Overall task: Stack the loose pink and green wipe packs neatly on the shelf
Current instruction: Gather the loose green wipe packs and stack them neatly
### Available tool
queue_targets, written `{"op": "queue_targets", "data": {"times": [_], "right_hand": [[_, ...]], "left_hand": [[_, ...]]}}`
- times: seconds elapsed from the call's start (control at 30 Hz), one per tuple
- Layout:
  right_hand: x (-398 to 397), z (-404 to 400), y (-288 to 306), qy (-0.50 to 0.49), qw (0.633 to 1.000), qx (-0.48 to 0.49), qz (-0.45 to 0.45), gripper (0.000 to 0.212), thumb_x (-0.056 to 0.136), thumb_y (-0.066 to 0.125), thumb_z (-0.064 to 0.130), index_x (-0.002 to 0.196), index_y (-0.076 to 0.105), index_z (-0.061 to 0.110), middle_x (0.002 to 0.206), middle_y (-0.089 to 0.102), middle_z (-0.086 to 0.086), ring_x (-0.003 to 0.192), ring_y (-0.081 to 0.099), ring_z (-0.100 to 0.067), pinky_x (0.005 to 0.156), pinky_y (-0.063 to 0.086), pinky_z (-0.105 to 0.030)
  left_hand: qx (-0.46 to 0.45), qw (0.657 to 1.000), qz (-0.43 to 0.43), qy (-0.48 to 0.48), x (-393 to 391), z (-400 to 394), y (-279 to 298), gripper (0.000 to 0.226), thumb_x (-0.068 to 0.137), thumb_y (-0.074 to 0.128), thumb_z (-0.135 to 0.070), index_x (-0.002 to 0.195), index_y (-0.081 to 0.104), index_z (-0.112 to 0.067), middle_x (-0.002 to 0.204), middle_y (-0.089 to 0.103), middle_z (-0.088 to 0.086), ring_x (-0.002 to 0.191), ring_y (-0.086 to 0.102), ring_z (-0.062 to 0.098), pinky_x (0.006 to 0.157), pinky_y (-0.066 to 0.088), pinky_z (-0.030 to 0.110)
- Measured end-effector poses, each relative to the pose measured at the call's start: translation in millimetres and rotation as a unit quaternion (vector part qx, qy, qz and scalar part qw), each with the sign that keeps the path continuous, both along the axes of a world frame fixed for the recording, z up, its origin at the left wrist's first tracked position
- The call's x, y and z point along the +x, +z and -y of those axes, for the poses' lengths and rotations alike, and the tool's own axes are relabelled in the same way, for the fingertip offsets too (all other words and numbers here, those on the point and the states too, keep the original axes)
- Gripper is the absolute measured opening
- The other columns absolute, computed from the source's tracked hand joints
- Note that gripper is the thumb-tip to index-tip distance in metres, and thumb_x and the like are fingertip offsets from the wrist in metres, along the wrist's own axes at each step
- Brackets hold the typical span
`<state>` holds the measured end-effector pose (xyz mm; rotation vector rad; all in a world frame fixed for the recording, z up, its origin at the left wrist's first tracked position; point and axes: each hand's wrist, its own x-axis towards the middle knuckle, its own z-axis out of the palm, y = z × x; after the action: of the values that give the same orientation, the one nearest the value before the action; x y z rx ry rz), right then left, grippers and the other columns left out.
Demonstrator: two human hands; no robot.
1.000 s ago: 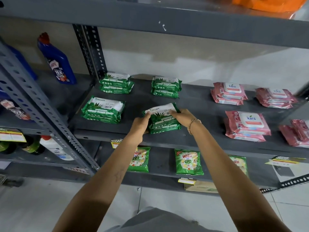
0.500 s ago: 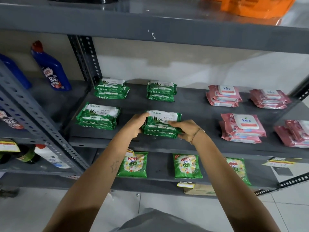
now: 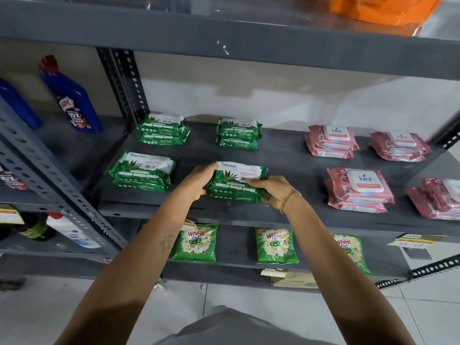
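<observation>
hands grip a stack of 2 green wipe packs (image 3: pixel 236 181) at the front middle of the grey shelf (image 3: pixel 286 160): left hand (image 3: pixel 199 181) closed around its left end, right hand (image 3: pixel 272 188) closed on its right end, thumb across the top pack's label. the stack sits on the shelf board. 3 more green stacks (image 3: pixel 143 170) lie to the left and behind. pink wipe packs (image 3: pixel 358 189) sit in stacks well apart to the right.
</observation>
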<state>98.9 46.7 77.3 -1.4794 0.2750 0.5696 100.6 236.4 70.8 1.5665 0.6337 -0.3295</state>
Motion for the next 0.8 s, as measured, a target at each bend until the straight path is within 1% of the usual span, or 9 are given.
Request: {"op": "queue_targets", "data": {"times": [0.07,0.17,0.23,0.3,0.33,0.43,0.53,0.6,0.8], "right_hand": [[0,0,-2,-0.003,1.000,-0.001,0.002,0.044,0.069,0.078,0.008,0.109,0.062,-0.003,0.096,0.071,-0.003,0.110,0.056,-0.018,0.092,0.038,-0.035],[2,1,-4,-0.001,1.000,-0.011,0.005,0.046,0.067,0.080,0.010,0.108,0.063,-0.003,0.102,0.069,-0.005,0.114,0.055,-0.019,0.100,0.037,-0.039],[4,2,-7,0.004,1.000,-0.016,0.007,0.046,0.065,0.081,0.012,0.105,0.063,-0.001,0.104,0.069,-0.005,0.116,0.054,-0.020,0.103,0.036,-0.040],[5,3,-9,0.012,0.999,-0.043,0.018,0.052,0.064,0.083,0.021,0.108,0.063,0.000,0.112,0.068,-0.008,0.117,0.054,-0.022,0.101,0.039,-0.039],[5,5,-8,0.016,0.997,-0.073,0.033,0.055,0.065,0.082,0.029,0.109,0.063,0.001,0.114,0.067,-0.008,0.115,0.056,-0.022,0.099,0.042,-0.038],[5,13,-4,0.022,0.981,-0.169,0.092,0.063,0.071,0.070,0.052,0.112,0.063,0.005,0.109,0.065,-0.004,0.101,0.057,-0.019,0.099,0.043,-0.037],[1,34,7,0.008,0.969,-0.198,0.148,0.032,0.080,0.063,0.045,0.086,0.069,0.013,0.082,0.063,0.003,0.075,0.055,-0.010,0.083,0.045,-0.030],[-1,58,16,-0.003,0.956,-0.221,0.192,0.016,0.085,0.062,0.032,0.087,0.069,0.018,0.087,0.066,0.005,0.078,0.057,-0.005,0.081,0.042,-0.023],[0,150,41,-0.114,0.785,-0.489,0.362,0.021,0.085,0.053,0.010,0.100,0.067,0.004,0.112,0.063,-0.019,0.098,0.059,-0.037,0.084,0.046,-0.040]], "left_hand": [[0.011,1.000,0.001,-0.003,-2,0,1,0.051,0.089,0.053,-0.037,0.132,0.047,-0.012,0.137,0.051,0.013,0.122,0.052,0.030,0.102,0.044,0.046],[0.037,0.999,0.003,-0.009,-3,2,2,0.054,0.093,0.048,-0.039,0.139,0.042,-0.012,0.147,0.042,0.012,0.130,0.044,0.030,0.101,0.041,0.042],[0.063,0.998,0.002,-0.023,-4,2,1,0.047,0.094,0.045,-0.041,0.130,0.049,-0.010,0.130,0.051,0.012,0.122,0.049,0.029,0.091,0.041,0.039],[0.163,0.984,0.022,-0.062,-8,3,4,0.036,0.094,0.041,-0.041,0.096,0.056,-0.009,0.101,0.054,0.010,0.092,0.057,0.026,0.080,0.041,0.037],[0.244,0.965,0.044,-0.084,-9,4,5,0.036,0.094,0.040,-0.040,0.095,0.056,-0.008,0.102,0.055,0.013,0.090,0.057,0.027,0.081,0.043,0.038],[0.409,0.894,0.151,-0.101,-11,15,10,0.054,0.093,0.044,-0.031,0.137,0.039,0.000,0.138,0.044,0.022,0.127,0.041,0.038,0.104,0.035,0.045],[0.461,0.843,0.236,-0.145,-9,35,15,0.055,0.093,0.044,-0.030,0.138,0.036,0.001,0.139,0.044,0.021,0.129,0.038,0.036,0.105,0.034,0.043],[0.484,0.816,0.262,-0.179,-4,50,16,0.053,0.094,0.043,-0.031,0.135,0.039,0.002,0.137,0.047,0.021,0.129,0.039,0.035,0.108,0.032,0.043],[0.537,0.776,0.212,-0.254,8,64,3,0.052,0.099,0.023,-0.031,0.140,0.039,-0.005,0.151,0.038,0.014,0.146,0.021,0.029,0.121,0.008,0.047]]}}
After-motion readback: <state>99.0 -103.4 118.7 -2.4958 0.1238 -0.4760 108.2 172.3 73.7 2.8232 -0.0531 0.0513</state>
